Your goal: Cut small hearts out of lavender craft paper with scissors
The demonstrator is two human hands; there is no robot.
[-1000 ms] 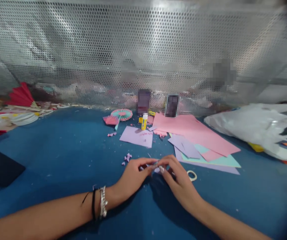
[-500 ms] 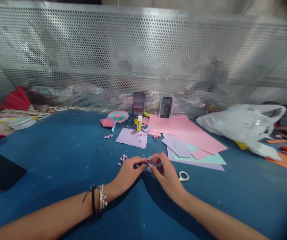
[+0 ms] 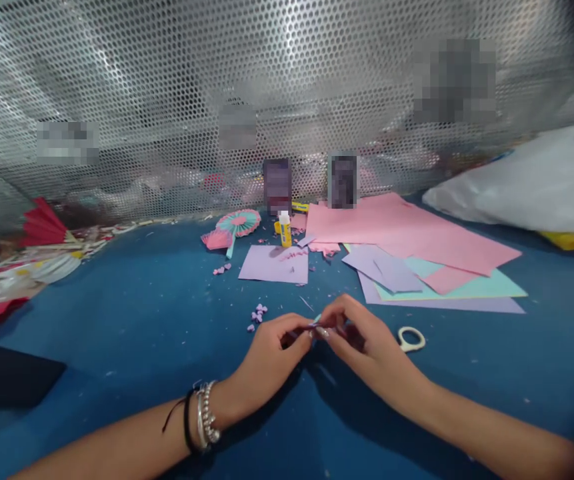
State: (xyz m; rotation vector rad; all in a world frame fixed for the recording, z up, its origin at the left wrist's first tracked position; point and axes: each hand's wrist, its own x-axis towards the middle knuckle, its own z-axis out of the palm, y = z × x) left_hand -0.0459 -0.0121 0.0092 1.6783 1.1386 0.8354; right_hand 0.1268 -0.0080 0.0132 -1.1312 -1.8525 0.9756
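Note:
My left hand (image 3: 277,347) and my right hand (image 3: 361,333) meet fingertip to fingertip just above the blue table. Both are closed in a pinch on a small piece of paper (image 3: 316,321), of which only a thin purple and light teal edge shows; the fingers hide the rest. Left of the fingers lie several tiny purple heart-shaped pieces (image 3: 259,313). The pale handle loop of scissors (image 3: 411,339) sticks out beside my right hand, which covers the rest. Beyond the hands lies a purple paper sheet (image 3: 271,265), with an upright glue stick (image 3: 285,231) at its far edge.
Pink paper sheets (image 3: 367,220) overlap teal and purple ones at the right. A paper rosette on a stick (image 3: 239,221) lies farther back. A white plastic bag (image 3: 527,187) is at far right, a dark flat object (image 3: 11,373) at left. A perforated metal panel (image 3: 167,100) stands behind.
The camera view has tilted down and closer, so hands and papers sit differently in the picture. Both hands stay pinched together, with the fingers slightly shifted around the small piece.

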